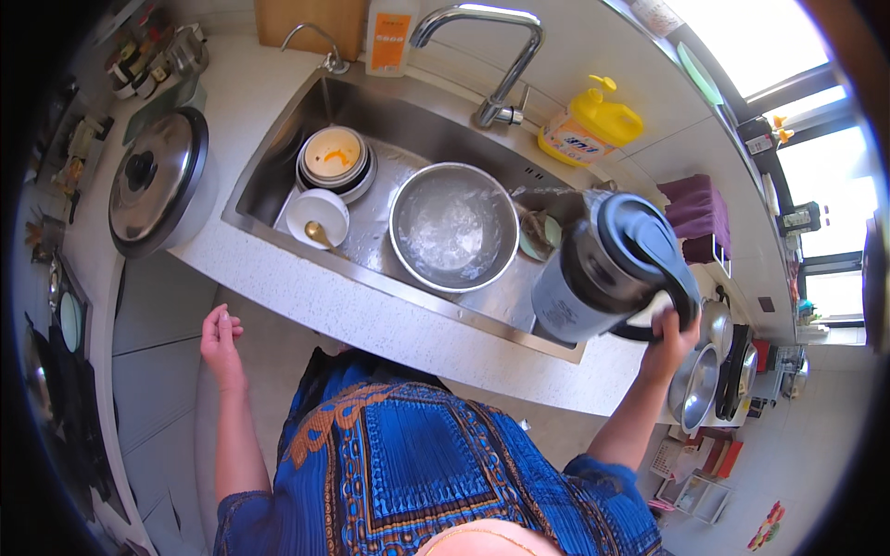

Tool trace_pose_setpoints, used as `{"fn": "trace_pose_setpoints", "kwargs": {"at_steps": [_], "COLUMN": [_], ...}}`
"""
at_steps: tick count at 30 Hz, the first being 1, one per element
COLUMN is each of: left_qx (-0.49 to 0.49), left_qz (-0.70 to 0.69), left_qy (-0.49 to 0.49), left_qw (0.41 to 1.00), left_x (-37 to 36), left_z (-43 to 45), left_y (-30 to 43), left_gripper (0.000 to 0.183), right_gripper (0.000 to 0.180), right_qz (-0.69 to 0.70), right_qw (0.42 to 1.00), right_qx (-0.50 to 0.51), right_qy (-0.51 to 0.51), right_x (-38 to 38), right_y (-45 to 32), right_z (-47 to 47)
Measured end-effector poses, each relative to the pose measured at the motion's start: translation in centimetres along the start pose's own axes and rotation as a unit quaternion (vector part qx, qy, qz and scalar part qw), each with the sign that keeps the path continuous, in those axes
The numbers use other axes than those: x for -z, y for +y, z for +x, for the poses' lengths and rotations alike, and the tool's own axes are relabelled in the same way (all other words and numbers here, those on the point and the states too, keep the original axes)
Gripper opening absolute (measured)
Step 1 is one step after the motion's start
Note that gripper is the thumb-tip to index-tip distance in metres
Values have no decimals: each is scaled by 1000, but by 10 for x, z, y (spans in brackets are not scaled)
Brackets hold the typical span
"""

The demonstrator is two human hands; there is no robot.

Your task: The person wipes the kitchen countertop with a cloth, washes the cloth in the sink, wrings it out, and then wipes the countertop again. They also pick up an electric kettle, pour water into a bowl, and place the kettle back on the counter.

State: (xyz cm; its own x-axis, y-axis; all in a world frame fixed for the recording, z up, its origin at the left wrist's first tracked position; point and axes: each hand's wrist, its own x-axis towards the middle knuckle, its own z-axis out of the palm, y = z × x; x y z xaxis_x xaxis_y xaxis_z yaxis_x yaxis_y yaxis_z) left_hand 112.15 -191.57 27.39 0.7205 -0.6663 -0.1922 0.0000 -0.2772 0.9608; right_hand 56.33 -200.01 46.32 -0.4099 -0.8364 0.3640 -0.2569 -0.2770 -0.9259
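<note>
My right hand (671,340) grips the black handle of a large thermos jug (591,278) with a blue-grey lid, held tilted over the right end of the steel sink (375,271). Liquid streams from its spout towards a round metal basin (455,226), which holds clear water. My left hand (224,333) hangs in front of the counter, fingers loosely curled, holding nothing. Left of the basin are stacked bowls (335,154) with orange residue on top, and a white bowl (306,208) with a gold-coloured spoon (320,235). A pale green dish (542,240) lies partly hidden behind the jug.
A chrome faucet (521,69) arches behind the sink, between a white bottle (391,42) and a yellow pump bottle (591,125). A lidded pot (156,184) stands on the left counter. Metal pans (697,386) and a purple cloth (695,208) are at the right.
</note>
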Motion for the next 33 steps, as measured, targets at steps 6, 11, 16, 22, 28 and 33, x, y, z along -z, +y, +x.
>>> {"fn": "trace_pose_setpoints", "kwargs": {"at_steps": [6, 11, 16, 22, 28, 33], "left_qx": [-168, -304, -380, -433, -494, -469], "left_qz": [-58, -56, -58, -46, 12, 55], "left_qy": [-191, -186, -339, -371, -450, -448], "left_qw": [965, 933, 859, 820, 744, 759], "left_x": [-97, -115, -181, -189, -252, -240], "left_z": [-10, -12, -44, -41, -95, -77], "left_y": [122, 171, 199, 215, 222, 218], "left_gripper": [30, 38, 38, 38, 68, 72], "right_gripper": [17, 26, 14, 24, 17, 23], "right_qz": [141, 111, 117, 126, 36, 143], "right_qw": [988, 993, 988, 991, 998, 987], "right_qx": [-11, 25, 24, 20, -11, -17], "right_qy": [64, 29, 102, 49, 53, 65], "right_x": [-64, -12, -43, -7, -73, -5], "right_y": [49, 27, 51, 29, 56, 28], "right_z": [-15, -23, -27, -30, -34, -42]}}
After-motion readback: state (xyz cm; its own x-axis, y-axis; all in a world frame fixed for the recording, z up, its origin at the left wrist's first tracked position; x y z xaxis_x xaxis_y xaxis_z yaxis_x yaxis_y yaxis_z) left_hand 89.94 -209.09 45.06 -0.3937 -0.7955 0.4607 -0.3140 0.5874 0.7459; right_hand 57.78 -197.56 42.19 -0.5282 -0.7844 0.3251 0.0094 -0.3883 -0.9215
